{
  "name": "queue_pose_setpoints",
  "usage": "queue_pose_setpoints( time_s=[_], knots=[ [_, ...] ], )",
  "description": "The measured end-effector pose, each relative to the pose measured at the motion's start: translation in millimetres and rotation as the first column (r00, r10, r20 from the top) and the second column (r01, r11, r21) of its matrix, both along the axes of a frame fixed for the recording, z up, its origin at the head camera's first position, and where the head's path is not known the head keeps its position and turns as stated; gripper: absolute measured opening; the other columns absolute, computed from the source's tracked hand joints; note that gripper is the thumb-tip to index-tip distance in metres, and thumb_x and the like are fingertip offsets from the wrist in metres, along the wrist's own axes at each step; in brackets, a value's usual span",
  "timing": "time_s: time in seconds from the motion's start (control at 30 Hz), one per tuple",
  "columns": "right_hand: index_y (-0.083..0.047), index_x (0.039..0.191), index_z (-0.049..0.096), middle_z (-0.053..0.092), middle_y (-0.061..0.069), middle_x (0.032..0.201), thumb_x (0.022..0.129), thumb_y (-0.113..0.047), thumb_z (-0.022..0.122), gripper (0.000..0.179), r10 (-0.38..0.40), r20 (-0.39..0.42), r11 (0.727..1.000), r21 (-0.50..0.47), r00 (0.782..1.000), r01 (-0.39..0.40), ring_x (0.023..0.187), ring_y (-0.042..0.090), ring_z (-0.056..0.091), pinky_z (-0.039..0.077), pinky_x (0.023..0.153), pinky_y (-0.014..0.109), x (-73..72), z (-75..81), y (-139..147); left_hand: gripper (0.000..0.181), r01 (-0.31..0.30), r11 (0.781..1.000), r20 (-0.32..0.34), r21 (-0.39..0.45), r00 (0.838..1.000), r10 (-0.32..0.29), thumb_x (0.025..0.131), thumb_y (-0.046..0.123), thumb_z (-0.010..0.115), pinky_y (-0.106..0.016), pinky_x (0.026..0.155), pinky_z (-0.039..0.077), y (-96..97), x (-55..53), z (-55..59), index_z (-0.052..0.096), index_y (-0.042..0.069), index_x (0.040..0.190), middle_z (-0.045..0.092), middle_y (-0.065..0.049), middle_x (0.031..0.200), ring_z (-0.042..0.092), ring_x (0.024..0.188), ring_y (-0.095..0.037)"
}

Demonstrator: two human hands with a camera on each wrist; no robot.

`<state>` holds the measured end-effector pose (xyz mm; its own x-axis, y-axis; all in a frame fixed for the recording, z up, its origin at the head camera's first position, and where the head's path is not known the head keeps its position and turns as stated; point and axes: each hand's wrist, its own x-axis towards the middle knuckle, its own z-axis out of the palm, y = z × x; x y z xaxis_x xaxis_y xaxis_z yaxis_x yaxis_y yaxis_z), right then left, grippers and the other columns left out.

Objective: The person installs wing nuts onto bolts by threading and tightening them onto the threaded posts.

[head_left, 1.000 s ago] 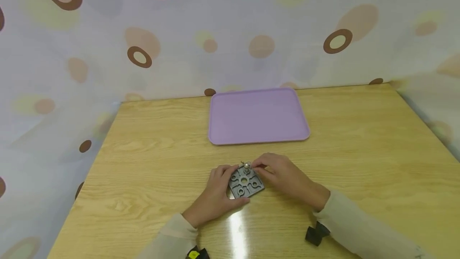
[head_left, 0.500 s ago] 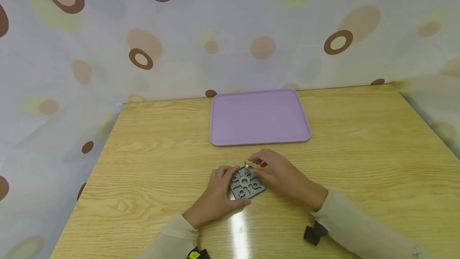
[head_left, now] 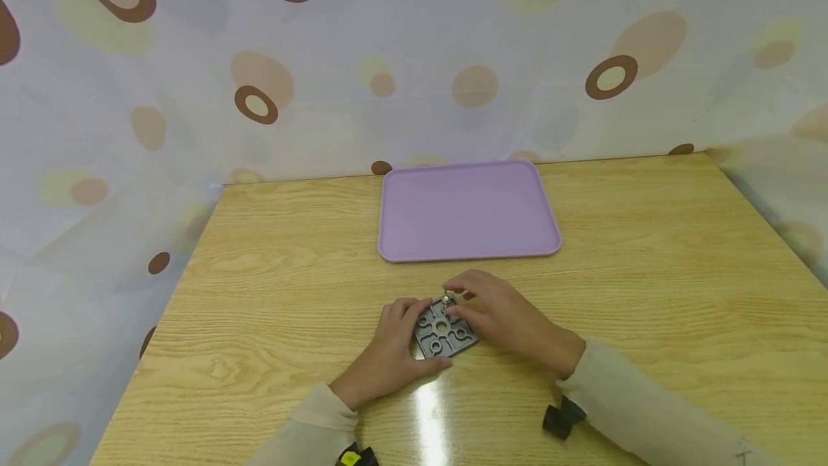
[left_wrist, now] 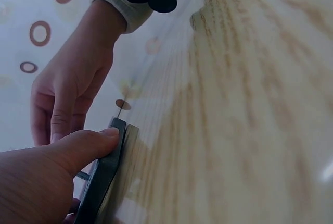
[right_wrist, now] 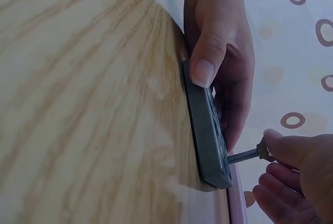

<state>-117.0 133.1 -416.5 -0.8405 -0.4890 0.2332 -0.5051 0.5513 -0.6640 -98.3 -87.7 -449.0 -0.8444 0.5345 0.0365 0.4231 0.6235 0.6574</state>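
My left hand (head_left: 391,351) grips a square grey metal plate (head_left: 448,342) by its left side, thumb at the near edge and fingers at the far one. The plate lies flat on the table, with round holes at its middle and toward its corners. From its far corner a threaded bolt (right_wrist: 243,156) stands up, seen clearly in the right wrist view. A brass-coloured wing nut (right_wrist: 264,149) sits near the bolt's free end. My right hand (head_left: 501,315) pinches this nut between thumb and index finger; the other fingers curl below, apart from the plate.
A shallow purple tray (head_left: 468,214) lies farther back on the wood-grain table (head_left: 278,257). Behind the table hangs a pale cloth (head_left: 414,42) with brown ring and oval patterns. Black wrist mounts (head_left: 563,419) stick out below the sleeves.
My right fingers have opened a little from the nut and closed round it again, the hand shifting slightly left. The left hand keeps its grip on the plate.
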Motion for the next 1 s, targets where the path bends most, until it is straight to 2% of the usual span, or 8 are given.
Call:
queue_pose_setpoints(
  time_s=[0.57, 1.0],
  knots=[
    [-0.014, 0.11, 0.063, 0.062, -0.007, 0.105, 0.091, -0.02, 0.061, 0.02, -0.076, -0.037, 0.997, 0.02, 0.996, 0.076, 0.095, 0.007, 0.057, 0.046, 0.085, 0.031, 5.1, 2.2, 6.8, 0.088, -0.005, 1.0, -0.012, -0.004, 1.0, 0.005, 0.074, 0.053, 0.071, -0.033, 0.086, 0.038, 1.0, 1.0, 0.9, 0.035, 0.01, 0.141, 0.038, -0.003, 0.129, 0.032, 0.111, -0.016],
    [-0.014, 0.1, 0.066, 0.063, -0.01, 0.097, 0.089, -0.013, 0.063, 0.012, -0.034, -0.08, 0.999, -0.032, 0.996, 0.032, 0.091, 0.005, 0.058, 0.048, 0.077, 0.024, 5.5, -3.1, 8.4, 0.086, 0.0, 1.0, 0.009, 0.0, 1.0, 0.0, 0.075, 0.051, 0.071, -0.036, 0.089, 0.036, 1.3, 0.9, 2.1, 0.034, 0.011, 0.142, 0.036, -0.004, 0.13, 0.03, 0.115, -0.018]
  ],
)
